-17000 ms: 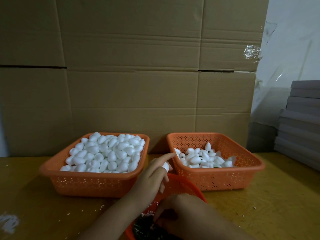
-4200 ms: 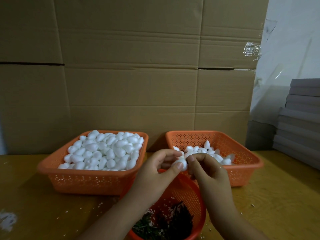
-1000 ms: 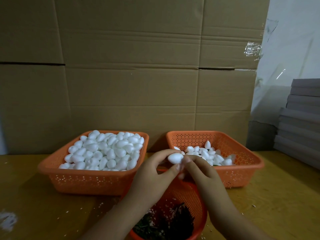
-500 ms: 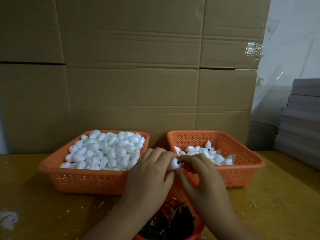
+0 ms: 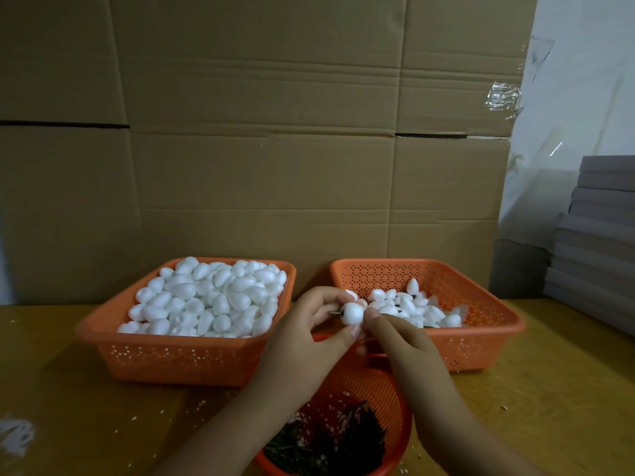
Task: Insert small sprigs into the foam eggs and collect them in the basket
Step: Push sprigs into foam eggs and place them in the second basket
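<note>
Both hands hold one foam egg (image 5: 353, 313) above the round sprig basket (image 5: 398, 400) at the table's near edge. The left hand (image 5: 302, 341) grips it, right hand (image 5: 409, 348) pinches it (sprig (image 5: 336, 314) now pointing left, turned since a moment ago). Seemingly inserted, it's ready for the right basket (image 5: 494, 334).

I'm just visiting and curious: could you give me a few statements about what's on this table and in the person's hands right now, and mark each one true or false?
1. The left basket is heaped with white foam eggs. True.
2. The right basket holds more eggs than the left one. False: it holds far fewer, a shallow layer that leaves much of its inner wall bare.
3. Both hands are on one foam egg, held above the table. True: the left hand and right hand pinch it between them.
4. The round bowl nearest the person is full of foam eggs. False: it holds dark green sprigs.
5. The wall behind the baskets is brick. False: it is brown cardboard.
</note>
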{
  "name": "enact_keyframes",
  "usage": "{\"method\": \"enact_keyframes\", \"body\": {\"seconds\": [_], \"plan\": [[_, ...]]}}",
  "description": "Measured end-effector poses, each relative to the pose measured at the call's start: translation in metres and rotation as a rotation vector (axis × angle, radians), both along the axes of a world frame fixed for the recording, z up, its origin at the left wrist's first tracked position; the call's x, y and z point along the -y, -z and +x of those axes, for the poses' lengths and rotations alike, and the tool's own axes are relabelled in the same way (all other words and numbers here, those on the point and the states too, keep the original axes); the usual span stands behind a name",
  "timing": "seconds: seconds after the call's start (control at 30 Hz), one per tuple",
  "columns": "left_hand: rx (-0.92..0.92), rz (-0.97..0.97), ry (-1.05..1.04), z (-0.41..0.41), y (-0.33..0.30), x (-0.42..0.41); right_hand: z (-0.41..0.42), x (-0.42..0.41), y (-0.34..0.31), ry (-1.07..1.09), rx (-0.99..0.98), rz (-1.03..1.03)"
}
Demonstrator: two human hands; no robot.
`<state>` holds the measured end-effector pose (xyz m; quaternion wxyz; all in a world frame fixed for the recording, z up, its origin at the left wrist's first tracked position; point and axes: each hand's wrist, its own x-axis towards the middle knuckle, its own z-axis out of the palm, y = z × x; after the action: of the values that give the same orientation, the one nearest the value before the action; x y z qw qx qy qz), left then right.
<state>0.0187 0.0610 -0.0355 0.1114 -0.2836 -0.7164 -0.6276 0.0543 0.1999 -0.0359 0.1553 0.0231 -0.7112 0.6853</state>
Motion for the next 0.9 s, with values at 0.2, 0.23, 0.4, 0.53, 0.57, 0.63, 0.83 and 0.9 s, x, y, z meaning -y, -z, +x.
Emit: {"method": "enact_keyframes", "body": {"seconds": [0.2,0.23,0.4,0.53,0.57,0.63,0.83,0.9], "plan": [[-0.337,-0.342,-0.337,0.003,-0.001,0.002,0.005,0.001,0.002,0.198,-0.244,0.272],[-0.344,-0.358,-0.351,0.002,-0.001,0.002,0.005,0.001,0.003,0.225,-0.292,0.335],[-0.279,-0.260,-0.320,0.000,0.000,0.004,0.003,0.001,0.007,0.275,-0.358,0.414],[-0.098,-0.114,-0.161,-0.001,-0.002,0.003,0.002,-0.001,0.002,0.112,-0.169,0.138],[-0.074,-0.098,-0.134,-0.001,-0.002,0.002,0.003,-0.001,0.000,0.052,-0.108,0.085],[-0.061,-0.086,-0.098,0.000,-0.002,0.002,0.003,-0.002,-0.002,-0.040,-0.018,0.012],[-0.091,-0.153,-0.108,-0.002,-0.002,0.004,-0.001,-0.008,-0.002,-0.151,0.025,-0.166],[-0.091,-0.174,-0.114,-0.003,-0.002,0.005,-0.001,-0.010,-0.004,-0.135,0.019,-0.099]]}}
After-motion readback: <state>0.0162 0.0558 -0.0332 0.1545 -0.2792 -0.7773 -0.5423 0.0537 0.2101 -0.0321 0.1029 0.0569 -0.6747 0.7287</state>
